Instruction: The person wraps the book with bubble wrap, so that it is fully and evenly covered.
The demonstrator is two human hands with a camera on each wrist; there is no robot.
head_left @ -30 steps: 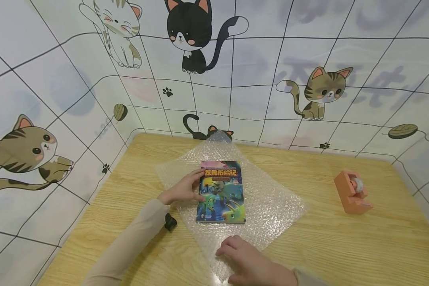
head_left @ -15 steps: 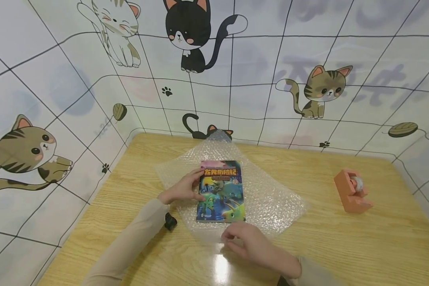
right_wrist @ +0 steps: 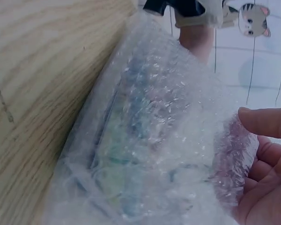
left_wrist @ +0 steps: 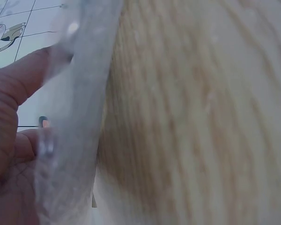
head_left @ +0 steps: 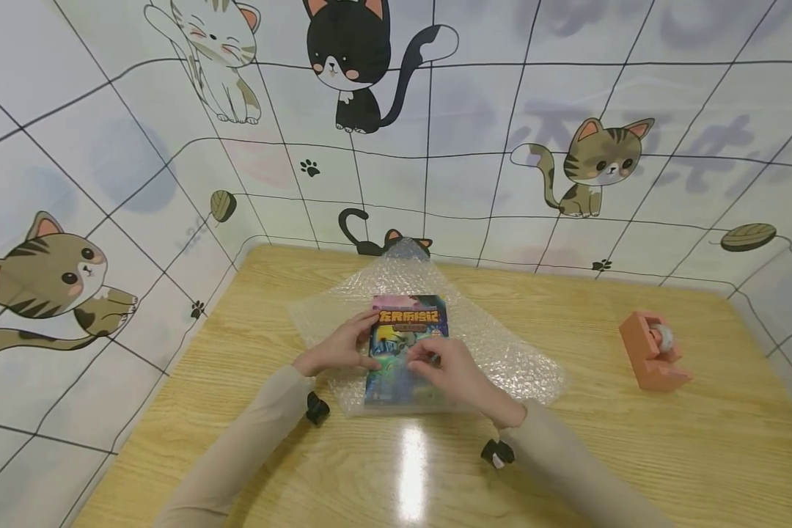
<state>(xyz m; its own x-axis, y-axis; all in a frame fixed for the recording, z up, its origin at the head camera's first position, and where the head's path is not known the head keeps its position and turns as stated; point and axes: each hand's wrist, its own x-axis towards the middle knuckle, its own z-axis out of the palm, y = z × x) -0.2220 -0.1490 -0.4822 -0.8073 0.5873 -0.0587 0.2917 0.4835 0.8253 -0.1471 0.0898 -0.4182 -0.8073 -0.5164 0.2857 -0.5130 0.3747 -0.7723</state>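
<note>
A colourful book lies face up on a sheet of bubble wrap. The near part of the sheet is folded over the book's lower half, which shows blurred through it. My right hand pinches the sheet's corner above the middle of the cover; in the right wrist view, thumb and fingers hold the bubble wrap. My left hand rests at the book's left edge, fingers spread along it. In the left wrist view, the thumb lies against the wrap's raised edge.
An orange tape dispenser with a roll of tape stands on the wooden table to the right. Walls with a cat-patterned covering close off the back and sides. Black cameras are worn at both wrists.
My right hand has lifted the sheet's near corner and carried it away from me, over the lower part of the book. My left hand has stayed at the book's left edge.
</note>
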